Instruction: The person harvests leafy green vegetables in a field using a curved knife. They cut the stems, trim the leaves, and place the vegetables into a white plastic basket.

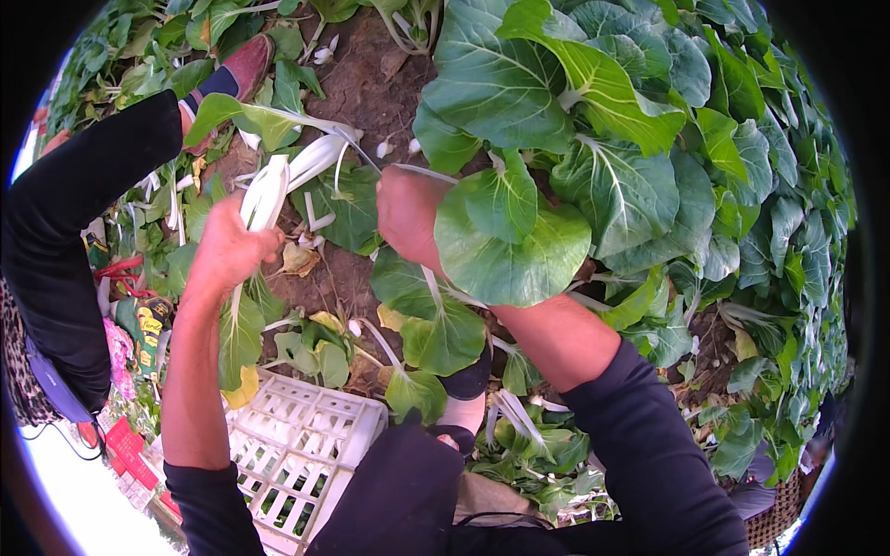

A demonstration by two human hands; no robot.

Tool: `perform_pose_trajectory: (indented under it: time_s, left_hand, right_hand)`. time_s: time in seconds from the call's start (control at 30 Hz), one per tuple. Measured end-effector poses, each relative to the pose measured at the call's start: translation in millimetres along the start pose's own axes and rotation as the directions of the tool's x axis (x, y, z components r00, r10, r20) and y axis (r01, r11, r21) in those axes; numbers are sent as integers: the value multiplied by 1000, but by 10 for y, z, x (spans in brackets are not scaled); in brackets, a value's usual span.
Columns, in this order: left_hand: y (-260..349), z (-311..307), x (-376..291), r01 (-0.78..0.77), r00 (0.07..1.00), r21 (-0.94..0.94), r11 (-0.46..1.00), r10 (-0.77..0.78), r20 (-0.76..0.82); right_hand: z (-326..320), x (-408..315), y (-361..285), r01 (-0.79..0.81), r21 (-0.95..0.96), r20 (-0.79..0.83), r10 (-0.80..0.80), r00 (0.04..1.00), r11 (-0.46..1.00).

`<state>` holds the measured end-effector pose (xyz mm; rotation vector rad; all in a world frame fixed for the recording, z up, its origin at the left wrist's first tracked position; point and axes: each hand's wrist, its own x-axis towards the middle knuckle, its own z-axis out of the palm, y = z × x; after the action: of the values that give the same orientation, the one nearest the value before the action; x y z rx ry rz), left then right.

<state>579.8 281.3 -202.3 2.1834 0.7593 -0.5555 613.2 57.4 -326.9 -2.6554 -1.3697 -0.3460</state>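
My left hand (233,243) is closed around the white stalks of a leafy bok choy (266,191), whose pale butt points up and whose leaf hangs below the fist. Just beyond it, a second bunch of white bok choy stalks (316,161) lies tilted, its butt close to a thin knife blade (360,148). That blade runs out of my right hand (410,212), which is curled shut around the handle; the handle itself is hidden. A broad green leaf (514,236) covers part of my right wrist. Bare brown soil (341,278) shows between the hands.
A white slatted plastic crate (299,445) stands by my leg, greens visible through it. Standing bok choy plants (626,174) crowd the right side. Cut leaves and stalks (518,424) litter the ground. At left are another person's black sleeve (90,167) and a reddish shoe (250,66).
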Motion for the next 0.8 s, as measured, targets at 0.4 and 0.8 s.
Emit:
perform_pose_trajectory:
  time_s: [0.4, 0.8]
  left_hand:
    - [-137, 66, -32, 27, 1000, -62, 998, -26, 14]
    - [424, 56, -735, 110, 828, -236, 965, 42, 559]
  right_hand:
    - [555, 133, -85, -226, 363, 141, 186, 972, 904]
    - [-1033, -1246, -473, -229, 676, 632, 392, 668, -700]
